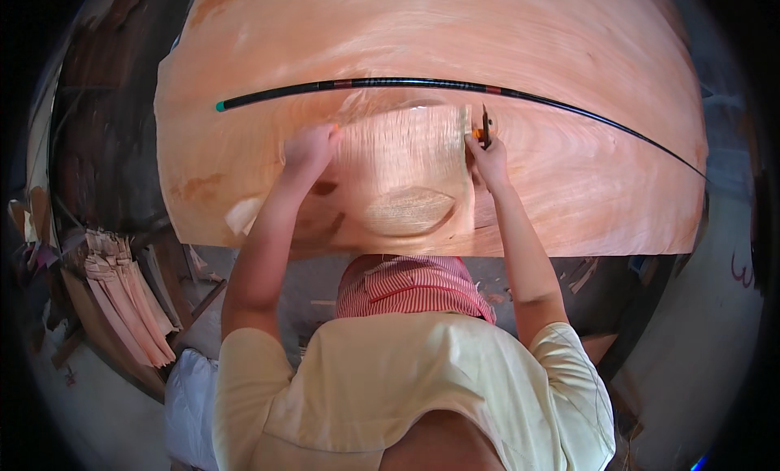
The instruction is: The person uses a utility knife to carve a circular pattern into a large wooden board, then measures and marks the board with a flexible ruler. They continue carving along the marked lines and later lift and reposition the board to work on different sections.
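Note:
A pale, curled piece of wood veneer is raised between my two hands, above a large veneer sheet. My left hand, blurred by motion, is closed at the piece's left edge. At its right edge my right hand is closed around a small dark knife-like tool, whose narrow tip points away from me. The fingers of that hand also seem to touch the veneer edge. Orange patches show at the fingertips of both hands; I cannot tell what they are.
A long, thin black rod with a green end lies across the sheet beyond my hands. Bundled veneer strips hang at the lower left, with a white sack nearby. The sheet's front edge runs just before my body.

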`<state>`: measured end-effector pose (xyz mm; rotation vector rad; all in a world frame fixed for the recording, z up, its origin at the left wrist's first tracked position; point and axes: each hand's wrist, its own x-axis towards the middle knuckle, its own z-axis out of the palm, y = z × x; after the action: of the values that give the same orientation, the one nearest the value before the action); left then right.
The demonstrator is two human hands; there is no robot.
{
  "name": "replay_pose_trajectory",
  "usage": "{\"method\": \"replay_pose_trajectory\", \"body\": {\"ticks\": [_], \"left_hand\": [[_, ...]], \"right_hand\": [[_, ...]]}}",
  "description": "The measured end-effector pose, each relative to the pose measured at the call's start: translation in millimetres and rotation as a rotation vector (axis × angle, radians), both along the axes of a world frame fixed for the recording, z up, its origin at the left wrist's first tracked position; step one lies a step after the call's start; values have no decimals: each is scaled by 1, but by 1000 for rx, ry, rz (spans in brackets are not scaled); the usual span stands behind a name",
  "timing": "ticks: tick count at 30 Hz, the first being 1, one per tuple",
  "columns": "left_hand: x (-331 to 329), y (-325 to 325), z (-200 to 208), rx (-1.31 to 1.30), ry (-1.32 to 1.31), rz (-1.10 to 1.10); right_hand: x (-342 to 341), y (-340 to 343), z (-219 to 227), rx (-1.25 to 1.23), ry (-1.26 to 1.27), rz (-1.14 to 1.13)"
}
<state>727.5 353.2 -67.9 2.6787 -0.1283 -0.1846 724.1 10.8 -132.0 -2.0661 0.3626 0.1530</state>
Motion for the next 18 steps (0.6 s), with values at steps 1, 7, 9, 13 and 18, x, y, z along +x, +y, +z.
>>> {"method": "replay_pose_trajectory", "body": {"ticks": [1, 7, 9, 13, 18], "left_hand": [[8, -5, -9, 105, -89, 52], [-2, -44, -37, 65, -513, -81], [-13, -50, -53, 76, -403, -68], [-21, -58, -63, 91, -347, -29], [-22, -57, -66, 119, -344, -30]], "right_hand": [[6, 6, 5, -85, -3, 5], [12, 16, 9, -295, -34, -72], [11, 13, 6, -277, -44, -83], [11, 9, -2, -256, -185, -94], [48, -11, -11, 0, -280, -82]]}}
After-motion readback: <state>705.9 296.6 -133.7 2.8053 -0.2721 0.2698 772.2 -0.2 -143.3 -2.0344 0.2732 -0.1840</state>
